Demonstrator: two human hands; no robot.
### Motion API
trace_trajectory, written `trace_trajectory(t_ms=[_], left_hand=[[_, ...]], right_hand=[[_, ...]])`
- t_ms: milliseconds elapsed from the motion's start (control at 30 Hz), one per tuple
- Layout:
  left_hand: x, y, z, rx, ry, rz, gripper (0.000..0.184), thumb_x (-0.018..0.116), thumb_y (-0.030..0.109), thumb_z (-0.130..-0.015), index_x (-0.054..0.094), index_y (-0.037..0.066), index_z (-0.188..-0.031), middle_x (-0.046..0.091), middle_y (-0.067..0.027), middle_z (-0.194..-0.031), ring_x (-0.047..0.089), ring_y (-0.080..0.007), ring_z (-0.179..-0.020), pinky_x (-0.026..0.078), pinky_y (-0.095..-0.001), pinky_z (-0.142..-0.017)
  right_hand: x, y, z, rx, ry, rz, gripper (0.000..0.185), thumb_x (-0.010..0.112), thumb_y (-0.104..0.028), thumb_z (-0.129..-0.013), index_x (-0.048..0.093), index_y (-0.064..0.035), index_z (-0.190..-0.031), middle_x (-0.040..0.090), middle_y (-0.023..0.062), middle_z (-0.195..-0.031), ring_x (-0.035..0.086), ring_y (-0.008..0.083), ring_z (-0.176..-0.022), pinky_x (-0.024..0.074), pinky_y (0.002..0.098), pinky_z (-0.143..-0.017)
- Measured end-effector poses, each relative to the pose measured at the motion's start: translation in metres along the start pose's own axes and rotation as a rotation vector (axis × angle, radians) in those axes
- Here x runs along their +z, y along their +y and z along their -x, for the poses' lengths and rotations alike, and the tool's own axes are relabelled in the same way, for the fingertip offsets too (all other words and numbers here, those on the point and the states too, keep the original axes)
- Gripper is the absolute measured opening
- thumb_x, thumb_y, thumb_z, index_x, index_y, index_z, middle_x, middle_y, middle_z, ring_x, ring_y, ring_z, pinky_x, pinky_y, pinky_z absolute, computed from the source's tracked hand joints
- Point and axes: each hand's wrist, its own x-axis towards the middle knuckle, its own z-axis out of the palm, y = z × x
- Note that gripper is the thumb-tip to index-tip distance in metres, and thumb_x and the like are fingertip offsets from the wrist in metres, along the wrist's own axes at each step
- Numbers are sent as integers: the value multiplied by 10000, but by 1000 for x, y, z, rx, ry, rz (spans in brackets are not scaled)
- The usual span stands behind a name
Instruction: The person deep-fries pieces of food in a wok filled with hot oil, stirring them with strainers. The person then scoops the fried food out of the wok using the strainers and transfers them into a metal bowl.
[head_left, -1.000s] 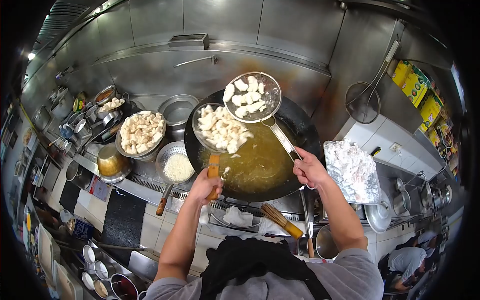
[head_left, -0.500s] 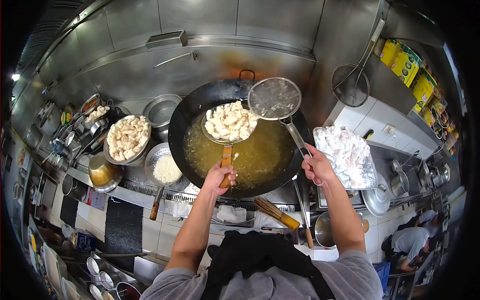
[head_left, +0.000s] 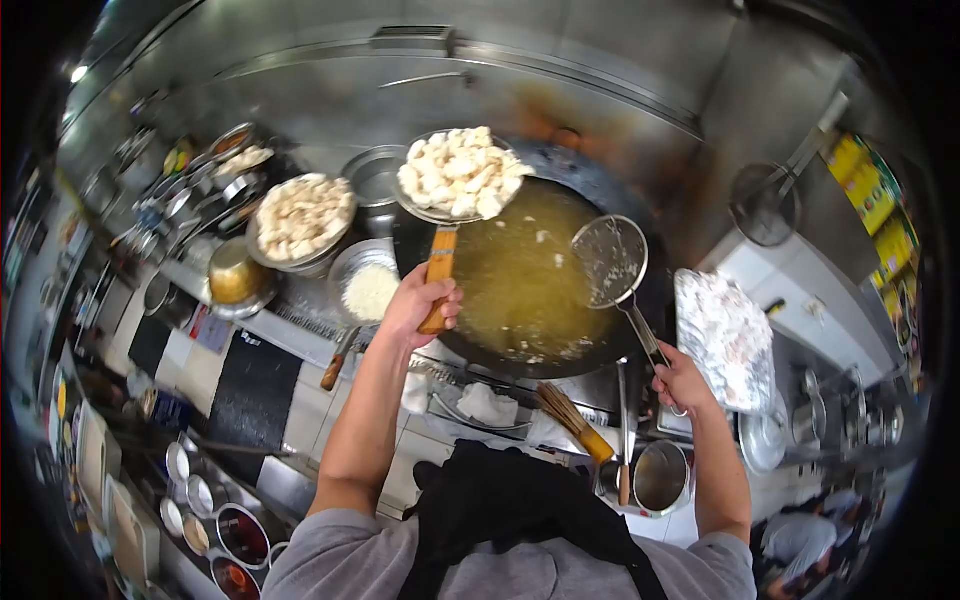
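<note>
My left hand (head_left: 425, 305) is wrapped round the wooden handle of a wide skimmer (head_left: 441, 275), whose bowl is heaped with pale, lumpy pieces of food (head_left: 462, 175). That skimmer is over the far left rim of a large black wok (head_left: 590, 165). Cloudy yellow oil (head_left: 515, 280) with small floating bits fills the wok. In my right hand (head_left: 683, 380) is the metal handle of a fine-mesh strainer (head_left: 610, 260). Its round mesh lies over the right part of the oil with a few crumbs on it; I cannot tell whether it touches the oil.
Left of the wok stand a bowl heaped with similar pieces (head_left: 305, 220) and a perforated ladle with white bits (head_left: 370, 290). A foil-lined tray of white floury pieces (head_left: 727, 340) is at the right. A bamboo brush (head_left: 575, 420) lies in front. Another person (head_left: 800, 545) is at lower right.
The loaded skimmer has moved from over the oil to the wok's far left rim. The mesh strainer has come down toward the oil's right side. The whole view has shifted.
</note>
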Motion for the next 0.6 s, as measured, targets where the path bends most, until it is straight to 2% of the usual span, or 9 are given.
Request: trace_trajectory(t_ms=[33,67,167,267,333,367,500,600], left_hand=[[-6,7,2,7,10,37,291,550,20,-877,371,85,-1097,477,-72,-755,472,-125,-538,421,-286,-464],[-15,13,4,34,0,40,296,548,23,-882,364,84,-1106,483,-75,-757,474,-124,-541,425,-288,-472],[-40,30,13,94,71,36,279,543,17,-884,366,77,-1091,494,-84,-756,480,-124,-544,427,-293,-468],[-66,51,25,138,121,34,267,540,11,-883,371,78,-1079,493,-81,-752,477,-124,-537,427,-294,-465],[-83,61,38,166,129,41,263,531,4,-882,362,78,-1070,495,-77,-748,478,-120,-531,426,-283,-458],[-94,65,45,182,172,22,258,527,2,-881,359,78,-1063,496,-75,-746,479,-117,-530,425,-276,-453],[-132,77,75,221,251,15,254,519,-3,-876,360,75,-1058,498,-72,-743,483,-112,-531,433,-265,-447],[-156,80,100,243,294,43,253,522,-2,-875,367,66,-1063,495,-68,-742,486,-116,-534,442,-270,-453]], right_hand=[[3,6,-15,-18,-47,-21,545,399,-27,-953,324,-160,-1476,491,33,-599,397,106,-384,293,247,-347],[12,5,-29,-68,-110,-40,528,412,-55,-961,315,-137,-1473,487,23,-586,401,104,-365,264,236,-314],[35,-11,-61,-35,-179,64,538,403,-56,-967,292,-160,-1483,483,22,-589,399,100,-367,257,231,-308],[55,-22,-94,-8,-211,0,547,396,-62,-973,262,-164,-1493,478,18,-594,398,97,-369,250,228,-302],[67,-29,-106,-32,-284,-1,560,404,-47,-974,238,-143,-1500,464,22,-606,384,96,-403,317,243,-359],[75,-27,-115,-33,-310,-72,550,404,-54,-976,245,-142,-1495,456,18,-609,369,96,-396,315,241,-360],[109,-28,-116,-34,-320,-95,533,400,-58,-981,257,-149,-1487,454,23,-611,357,96,-392,310,238,-359],[135,-33,-112,-27,-407,-212,518,396,-66,-990,259,-156,-1481,443,23,-607,352,96,-391,303,236,-360]])
